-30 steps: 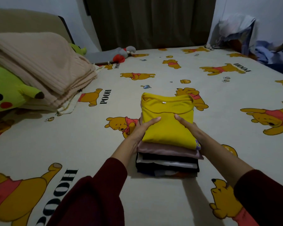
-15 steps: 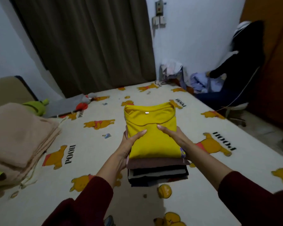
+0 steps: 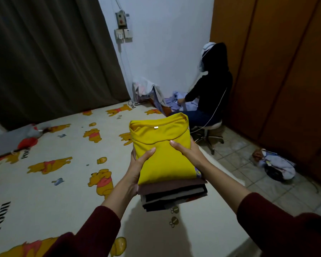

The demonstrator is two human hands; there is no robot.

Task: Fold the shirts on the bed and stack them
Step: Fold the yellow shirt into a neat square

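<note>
— So, where was the stack (image 3: 171, 193) at that moment?

— Off the bed (image 3: 44, 182). A second before, it sat flat on the sheet; now it hung in the air above the bed's right edge, with its shadow on the sheet underneath. The yellow shirt (image 3: 163, 145) lay on top, collar away from the person, with a brownish shirt and several dark and grey ones below it.

— And the hands?

— The left hand (image 3: 139, 164) gripped the stack's left side, thumb pressed on the yellow shirt, fingers curled down the side and mostly hidden. The right hand (image 3: 188, 152) did the same on the right side, thumb on top, fingers tucked out of sight under the edge. Earlier both hands only lay along the sides of the pile while it sat on the bed; now each grip was clamped on it and carrying its weight.

— Did the view change?

— Quite a lot. The camera had swung to the right. The beige blanket and the green plush toy, plain a second ago, were gone from sight. Instead the wooden wardrobe (image 3: 278, 71) filled the right side, and the tiled floor (image 3: 248, 164) showed beside the bed. A seated person (image 3: 213, 84) in dark clothes faced the white wall, with a heap of pale clothes (image 3: 176, 101) just in front of them. The dark curtain (image 3: 50, 58) covered the left.
</note>
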